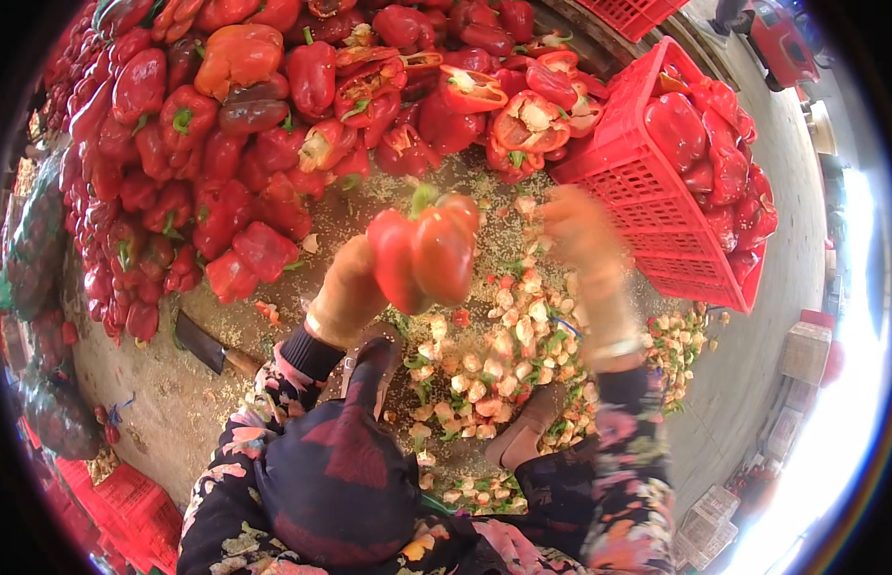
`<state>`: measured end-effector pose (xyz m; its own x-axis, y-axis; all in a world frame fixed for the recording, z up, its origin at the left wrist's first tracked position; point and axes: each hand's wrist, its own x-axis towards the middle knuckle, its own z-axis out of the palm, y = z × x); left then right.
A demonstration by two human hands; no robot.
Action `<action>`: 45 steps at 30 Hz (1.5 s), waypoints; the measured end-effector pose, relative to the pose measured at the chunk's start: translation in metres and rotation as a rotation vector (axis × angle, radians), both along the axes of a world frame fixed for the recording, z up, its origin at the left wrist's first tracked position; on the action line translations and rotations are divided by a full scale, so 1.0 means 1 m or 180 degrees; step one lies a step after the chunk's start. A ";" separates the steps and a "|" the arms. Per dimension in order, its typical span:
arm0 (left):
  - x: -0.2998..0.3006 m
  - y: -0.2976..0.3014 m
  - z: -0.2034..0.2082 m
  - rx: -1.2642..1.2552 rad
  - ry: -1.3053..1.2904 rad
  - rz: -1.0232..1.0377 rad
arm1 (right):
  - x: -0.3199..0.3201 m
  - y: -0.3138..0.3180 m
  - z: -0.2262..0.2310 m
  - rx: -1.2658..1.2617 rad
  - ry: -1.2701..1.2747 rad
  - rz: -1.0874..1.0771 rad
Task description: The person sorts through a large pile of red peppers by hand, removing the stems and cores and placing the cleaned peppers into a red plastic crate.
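A whole red bell pepper [425, 251] with an orange flush and a green stem on top is gripped by my left hand [345, 292] in front of me. My right hand [585, 254] is a blur beside the red plastic crate [618, 192]; its fingers are smeared, and what they hold, if anything, does not show. Red peppers [719, 172], some cut or flattened, fill that tilted crate. Beneath my hands lie many pale pepper cores [503, 359] and scattered seeds on the ground.
A big heap of red peppers [226, 182] spreads across the far left, with several broken-open peppers [527, 125] by the crate. A cleaver [202, 343] with a wooden handle lies left of my forearm. Another red crate [130, 508] is at lower left, below filled mesh sacks [58, 402].
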<state>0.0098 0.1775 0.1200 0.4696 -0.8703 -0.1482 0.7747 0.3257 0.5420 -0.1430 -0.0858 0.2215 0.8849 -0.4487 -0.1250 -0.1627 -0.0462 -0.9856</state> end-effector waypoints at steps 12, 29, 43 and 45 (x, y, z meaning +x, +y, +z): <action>-0.024 0.018 0.112 0.0449 -0.2864 0.0103 | 0.023 0.118 0.009 0.2802 -0.1456 -0.0362; -0.072 0.138 0.284 -0.0028 -0.2315 0.1127 | 0.018 0.226 0.198 0.0621 -0.1240 0.1017; -0.124 0.149 0.325 -0.0115 -0.3027 0.1348 | -0.027 0.265 0.200 0.2992 -0.2094 0.1421; -0.129 0.140 0.324 -0.0102 -0.3097 0.1328 | -0.038 0.259 0.200 0.2315 -0.2142 0.1186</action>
